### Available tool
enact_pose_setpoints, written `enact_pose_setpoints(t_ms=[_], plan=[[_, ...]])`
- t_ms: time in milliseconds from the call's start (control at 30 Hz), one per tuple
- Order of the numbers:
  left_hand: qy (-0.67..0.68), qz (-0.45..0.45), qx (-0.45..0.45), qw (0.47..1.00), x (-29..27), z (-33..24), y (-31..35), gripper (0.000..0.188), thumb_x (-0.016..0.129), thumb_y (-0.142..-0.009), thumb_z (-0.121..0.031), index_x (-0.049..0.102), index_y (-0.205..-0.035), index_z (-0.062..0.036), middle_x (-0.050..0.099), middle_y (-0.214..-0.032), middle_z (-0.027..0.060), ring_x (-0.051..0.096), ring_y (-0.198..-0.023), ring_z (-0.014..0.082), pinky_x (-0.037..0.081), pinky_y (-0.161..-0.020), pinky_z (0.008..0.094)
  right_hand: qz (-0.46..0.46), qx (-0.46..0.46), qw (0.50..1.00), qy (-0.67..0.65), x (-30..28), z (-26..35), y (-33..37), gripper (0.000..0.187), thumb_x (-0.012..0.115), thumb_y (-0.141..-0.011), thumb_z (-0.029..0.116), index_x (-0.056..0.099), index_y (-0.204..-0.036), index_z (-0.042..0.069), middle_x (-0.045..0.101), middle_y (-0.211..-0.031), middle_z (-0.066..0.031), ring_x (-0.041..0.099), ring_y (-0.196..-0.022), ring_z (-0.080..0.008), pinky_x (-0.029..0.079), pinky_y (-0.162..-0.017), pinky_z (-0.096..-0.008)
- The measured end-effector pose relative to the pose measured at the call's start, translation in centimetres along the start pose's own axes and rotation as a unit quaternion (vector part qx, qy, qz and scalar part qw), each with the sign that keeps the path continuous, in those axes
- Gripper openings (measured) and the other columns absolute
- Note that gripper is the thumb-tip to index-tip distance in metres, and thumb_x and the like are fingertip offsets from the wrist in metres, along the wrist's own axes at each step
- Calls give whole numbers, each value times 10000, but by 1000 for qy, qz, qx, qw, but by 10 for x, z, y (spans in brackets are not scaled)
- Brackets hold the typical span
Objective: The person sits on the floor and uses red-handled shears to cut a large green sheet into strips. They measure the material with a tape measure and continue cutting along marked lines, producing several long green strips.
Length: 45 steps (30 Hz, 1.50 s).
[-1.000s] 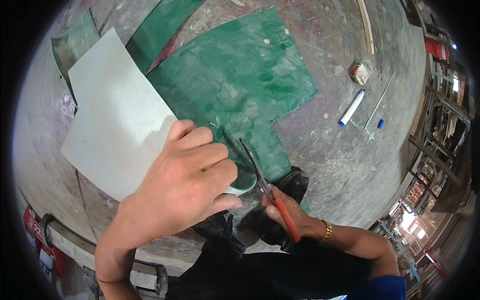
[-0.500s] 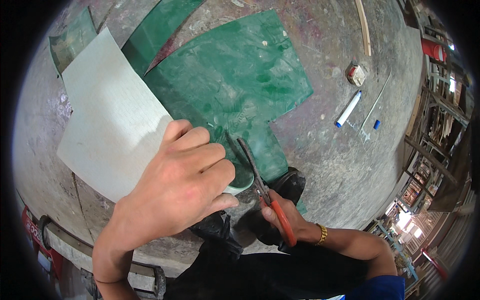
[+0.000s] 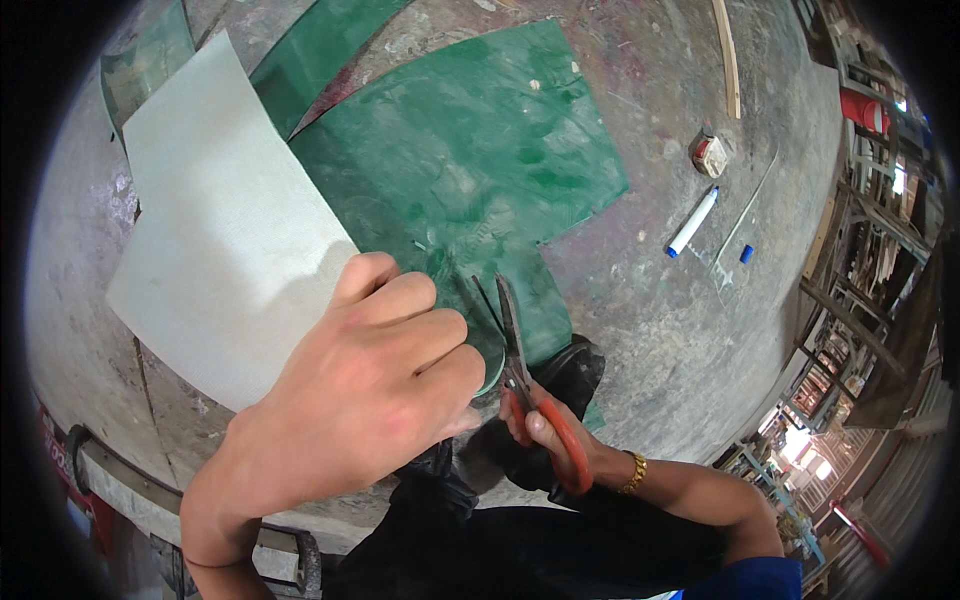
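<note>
- Your left hand [image 3: 365, 375], curled with its knuckles up, grips the pale-backed sheet [image 3: 220, 220] near its right edge; the exact pinch is hidden beneath the fingers.
- That sheet lies to your left above the concrete floor [image 3: 690, 330], pale face up, with a curl of green showing just beyond your knuckles.
- A broad green sheet [image 3: 480, 140] lies flat beyond your hands, dusty and notched on its right side.
- Your right hand [image 3: 583, 428] is wrapped around the orange handles of the scissors [image 3: 516, 375], thumb on the near side, blades parted and pointing away from you, just beside the curl; whether they touch it cannot be told.
- The material looks light and floppy yet springy, likely to roll back when let go, and unlikely to break; the dusty green face may slide under your fingers.
- The edge close to the curl looks the best place to take hold, with your fingertips clear of the blades.
- Your left forearm rises from the lower left, wrist bent toward the middle; your right reaches in from the lower right, a gold bracelet [image 3: 637, 472] at the wrist.
</note>
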<state>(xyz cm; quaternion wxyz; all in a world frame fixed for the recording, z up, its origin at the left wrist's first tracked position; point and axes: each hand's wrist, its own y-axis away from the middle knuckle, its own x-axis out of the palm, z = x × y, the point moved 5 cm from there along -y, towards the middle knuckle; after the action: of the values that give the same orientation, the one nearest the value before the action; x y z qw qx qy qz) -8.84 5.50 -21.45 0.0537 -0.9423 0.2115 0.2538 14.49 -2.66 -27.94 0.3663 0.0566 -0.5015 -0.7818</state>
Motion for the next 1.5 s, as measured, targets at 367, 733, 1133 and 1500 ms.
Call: enact_pose_setpoints(t_ms=[367,733,1133,1500], plan=[[-12,-15,4,1000,-2,-4,3,345,743,-501,-220,449,-599,-69,368,-644,56,390,-653,249,351,-694,397,22,2,998,-54,4,2,-6,579,465,-892,553,419,-1101,14,415,-835,2,389,-698,-90,352,-631,-235],[-26,-13,-8,1000,-5,0,6,349,748,-517,-241,461,-612,-67,384,-645,52,400,-667,246,353,-710,390,8,3,1000,-23,1,-5,-2,633,467,-889,565,363,-1181,12,354,-778,12,332,-604,-76,314,-525,-222],[-30,-24,-26,999,-11,-1,7,354,752,-512,-234,456,-596,-62,382,-639,50,397,-662,237,351,-722,387,-22,-5,1000,-17,4,5,2,467,437,-940,469,421,-1030,11,419,-665,12,405,-544,-70,354,-482,-245],[-36,-23,-41,998,-16,-3,9,346,753,-516,-235,466,-600,-61,382,-644,49,402,-668,236,354,-745,393,-19,50,998,17,1,8,7,631,445,-933,467,327,-1318,-20,402,-774,-4,363,-529,-50,315,-449,-199]])
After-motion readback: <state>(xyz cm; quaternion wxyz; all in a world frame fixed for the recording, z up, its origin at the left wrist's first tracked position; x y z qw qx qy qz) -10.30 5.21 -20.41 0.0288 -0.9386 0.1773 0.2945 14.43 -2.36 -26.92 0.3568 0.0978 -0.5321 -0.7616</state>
